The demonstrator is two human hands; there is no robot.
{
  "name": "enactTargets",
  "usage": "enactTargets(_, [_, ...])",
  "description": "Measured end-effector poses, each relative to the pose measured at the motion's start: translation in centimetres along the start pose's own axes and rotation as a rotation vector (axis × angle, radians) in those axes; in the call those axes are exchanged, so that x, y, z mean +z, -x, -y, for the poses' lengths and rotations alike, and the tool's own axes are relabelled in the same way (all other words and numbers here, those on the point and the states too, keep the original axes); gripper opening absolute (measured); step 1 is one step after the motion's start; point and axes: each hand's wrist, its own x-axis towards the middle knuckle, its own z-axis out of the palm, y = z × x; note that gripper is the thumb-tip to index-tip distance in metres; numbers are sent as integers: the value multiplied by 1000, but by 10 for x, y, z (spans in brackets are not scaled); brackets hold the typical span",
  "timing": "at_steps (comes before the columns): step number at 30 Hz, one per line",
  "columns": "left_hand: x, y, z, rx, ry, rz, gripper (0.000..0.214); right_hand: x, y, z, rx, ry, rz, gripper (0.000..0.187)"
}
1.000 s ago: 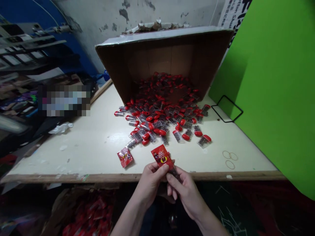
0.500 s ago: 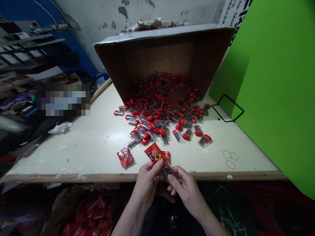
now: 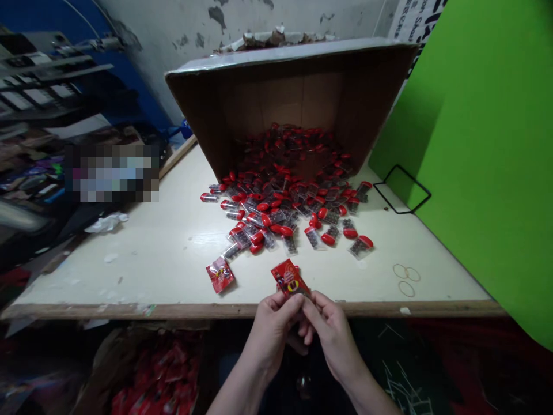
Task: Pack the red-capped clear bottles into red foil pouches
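Low in the view, my left hand (image 3: 273, 334) and my right hand (image 3: 329, 340) meet at the table's front edge. Their fingers pinch a red printed sachet (image 3: 288, 278), and its lower end is hidden in my fingers. A second red sachet (image 3: 220, 275) lies flat on the table to the left of my hands. Just beyond them spreads a heap of small clear packets with red caps and dark beads (image 3: 276, 213), spilling from a tipped cardboard box (image 3: 289, 98).
The cream table (image 3: 142, 271) has a wooden front edge. Rubber bands (image 3: 405, 276) and a black wire frame (image 3: 401, 189) lie at the right, beside a green board (image 3: 475, 155). Crumpled white material (image 3: 107, 222) lies left. Red packets (image 3: 155, 369) sit below the table.
The red sachet has shifted right and the hands have drawn closer together. The dark-beaded lower end, visible before, is now hidden by my fingers.
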Motion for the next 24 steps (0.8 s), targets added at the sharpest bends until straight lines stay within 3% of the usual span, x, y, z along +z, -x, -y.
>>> enactTargets(8, [-4,-1,-12,20,89,-44,31,-6,-2,2,-17,168,114,26])
enactTargets(14, [0,3,-14,-54,127,-98,32,-23,-6,3,-156,414,112,17])
enactTargets(24, [5,10,-4,-2,90,-102,31,-27,-13,-6,-131,309,92,16])
